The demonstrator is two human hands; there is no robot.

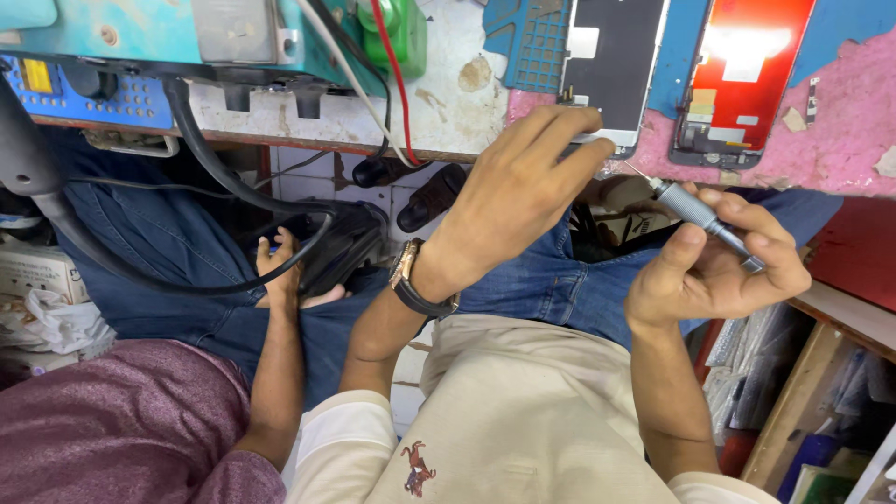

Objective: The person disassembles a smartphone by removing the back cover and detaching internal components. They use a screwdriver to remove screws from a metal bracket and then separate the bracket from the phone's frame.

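Holding: right hand (714,271) is gripping a slim metal screwdriver (705,217), fingers clamped around the knurled shaft, thin tip pointing toward the phone screen assembly (611,65).
Steadying: left hand (518,191) is resting on the lower edge of that assembly, fingers together and pressing it to the tabletop (840,131); whether they are pinching anything, I cannot tell.
Location: assembly is lying back-up at the tabletop's front edge, partly overhanging; a second screen panel with red backing (747,75) is lying just beside it.
Nearby: another person's hand (285,275) is resting on a knee below, well apart.
Risk: tip is hovering off the part, so a slip could be gouging a flex or the left fingertips. Overhang plus one-handed hold could be tipping the assembly off the edge.
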